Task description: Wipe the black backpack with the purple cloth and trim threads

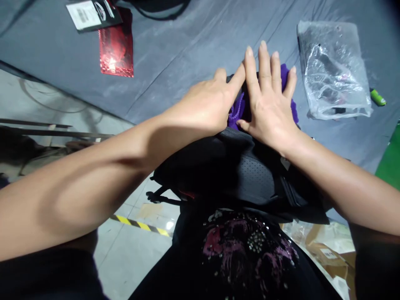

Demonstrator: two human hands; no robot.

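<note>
A black bag [218, 166] with a perforated panel lies against my body at the table's edge. On its far end is a soft purple cloth item [238, 111] with a cord, partly hidden by dark material and my hands. My right hand [270, 100] presses flat on it, fingers spread and pointing away from me. Beside it, my left hand [209, 102] rests at the bag's left edge. One left finger stretches toward my right index finger, and the others are partly hidden.
Grey cloth covers the table [168, 75]. A red foil packet [116, 52] lies at the back left under a black-and-white labelled card [90, 16]. On the right are a clear plastic bag [336, 71] and a small green object [378, 97]. Cardboard boxes [328, 254] stand below right.
</note>
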